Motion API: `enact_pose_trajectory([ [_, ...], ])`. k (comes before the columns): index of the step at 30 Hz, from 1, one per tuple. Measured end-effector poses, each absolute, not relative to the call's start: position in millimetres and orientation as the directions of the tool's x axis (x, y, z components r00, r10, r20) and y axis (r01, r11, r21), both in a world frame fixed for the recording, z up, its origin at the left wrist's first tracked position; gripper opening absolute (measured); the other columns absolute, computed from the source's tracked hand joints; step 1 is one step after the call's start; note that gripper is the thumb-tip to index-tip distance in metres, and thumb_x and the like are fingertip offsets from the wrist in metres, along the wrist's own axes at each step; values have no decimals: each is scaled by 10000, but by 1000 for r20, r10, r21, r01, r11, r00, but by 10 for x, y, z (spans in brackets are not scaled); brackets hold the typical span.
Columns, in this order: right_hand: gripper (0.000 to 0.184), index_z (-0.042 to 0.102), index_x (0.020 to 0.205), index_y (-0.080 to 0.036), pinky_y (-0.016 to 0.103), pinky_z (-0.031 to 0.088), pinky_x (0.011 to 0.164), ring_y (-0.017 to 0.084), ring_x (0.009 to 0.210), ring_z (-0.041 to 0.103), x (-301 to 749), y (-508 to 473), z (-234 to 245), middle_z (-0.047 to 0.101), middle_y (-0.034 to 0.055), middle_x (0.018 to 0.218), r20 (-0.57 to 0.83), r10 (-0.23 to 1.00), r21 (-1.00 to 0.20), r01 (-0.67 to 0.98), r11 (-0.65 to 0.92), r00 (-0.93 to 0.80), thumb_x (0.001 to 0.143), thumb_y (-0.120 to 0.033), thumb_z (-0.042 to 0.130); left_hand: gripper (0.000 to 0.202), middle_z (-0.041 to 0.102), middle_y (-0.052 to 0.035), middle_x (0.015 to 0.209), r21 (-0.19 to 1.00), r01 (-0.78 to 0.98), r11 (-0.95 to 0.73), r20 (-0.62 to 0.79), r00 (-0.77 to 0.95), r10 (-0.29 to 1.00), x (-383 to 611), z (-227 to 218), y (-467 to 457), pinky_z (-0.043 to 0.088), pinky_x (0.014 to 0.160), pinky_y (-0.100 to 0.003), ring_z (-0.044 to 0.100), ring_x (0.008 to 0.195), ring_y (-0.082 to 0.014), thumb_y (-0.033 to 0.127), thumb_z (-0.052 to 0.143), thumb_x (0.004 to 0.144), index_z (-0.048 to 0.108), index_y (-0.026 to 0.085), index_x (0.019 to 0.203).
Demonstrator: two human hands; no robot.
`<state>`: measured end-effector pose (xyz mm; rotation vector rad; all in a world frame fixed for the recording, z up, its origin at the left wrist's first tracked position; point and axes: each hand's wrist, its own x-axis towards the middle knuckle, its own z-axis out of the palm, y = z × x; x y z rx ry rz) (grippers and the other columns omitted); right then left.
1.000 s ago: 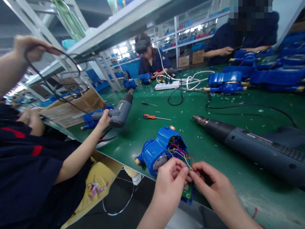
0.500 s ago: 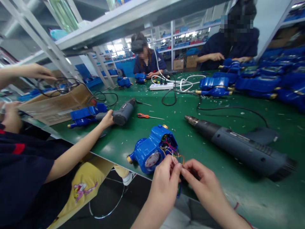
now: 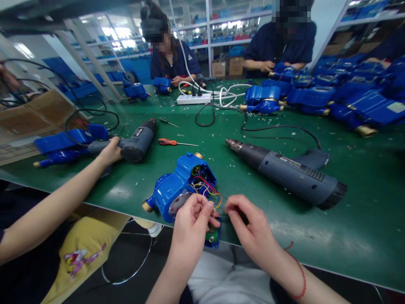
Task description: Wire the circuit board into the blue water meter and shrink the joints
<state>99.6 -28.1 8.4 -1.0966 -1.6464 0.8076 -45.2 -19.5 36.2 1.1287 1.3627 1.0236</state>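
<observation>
A blue water meter (image 3: 177,188) lies open on the green table (image 3: 284,211) near its front edge, coloured wires (image 3: 210,192) spilling from its housing. My left hand (image 3: 191,223) pinches those wires just in front of the meter, above a small green circuit board (image 3: 212,236). My right hand (image 3: 249,226) is closed in a pinch beside it, fingertips almost meeting the left hand's; what it holds is too small to make out.
A grey heat gun (image 3: 287,173) lies to the right. A co-worker's hand (image 3: 110,150) grips another heat gun (image 3: 137,141) at left. An orange screwdriver (image 3: 172,142), a power strip (image 3: 193,99), more blue meters (image 3: 332,99) and cardboard boxes (image 3: 34,114) surround the spot.
The view has shifted upward and left. My hands stay pinched at the wires, now slightly apart. The co-worker's heat gun has come down onto the table; their other raised hand has left view.
</observation>
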Motion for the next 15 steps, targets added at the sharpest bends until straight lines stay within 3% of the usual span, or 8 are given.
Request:
enact_pose_trajectory([
  [3, 81, 609, 906, -172, 222, 425, 614, 120, 701, 518, 956, -299, 116, 556, 32, 835, 338, 920, -862, 328, 388, -199, 900, -180, 529, 216, 594, 40, 585, 977, 99, 189, -187, -26, 982, -450, 357, -192, 399, 444, -156, 592, 493, -91, 335, 600, 836, 507, 176, 723],
  [6, 42, 657, 855, -158, 228, 461, 655, 133, 772, 543, 903, -276, 109, 521, 55, 907, 403, 908, -842, 343, 416, -113, 847, -184, 624, 224, 564, 47, 578, 975, 125, 184, -181, -31, 983, -462, 353, -206, 422, 448, -160, 571, 500, -89, 348, 609, 825, 517, 176, 714],
  [8, 68, 660, 793, -158, 242, 471, 743, 149, 870, 552, 886, -255, 92, 500, 62, 942, 454, 889, -822, 356, 445, -62, 846, -156, 617, 210, 591, 32, 612, 973, 135, 188, -190, 6, 982, -471, 353, -222, 458, 491, -172, 611, 554, -105, 357, 581, 843, 532, 176, 746],
  [11, 90, 644, 764, -165, 264, 460, 819, 162, 949, 535, 900, -229, 72, 486, 65, 985, 419, 908, -844, 357, 401, -29, 847, -147, 614, 117, 649, 2, 739, 964, 148, 220, -233, 75, 970, -472, 353, -241, 489, 544, -199, 667, 633, -133, 275, 601, 808, 546, 180, 850],
  [15, 107, 644, 741, -180, 330, 436, 862, 201, 1008, 506, 963, -200, 71, 489, 71, 1036, 369, 928, -845, 401, 354, -41, 835, -138, 617, 119, 606, 27, 681, 938, 307, 161, -204, 110, 973, -451, 324, -250, 430, 488, -204, 599, 531, -114, 215, 607, 782, 580, 188, 894],
])
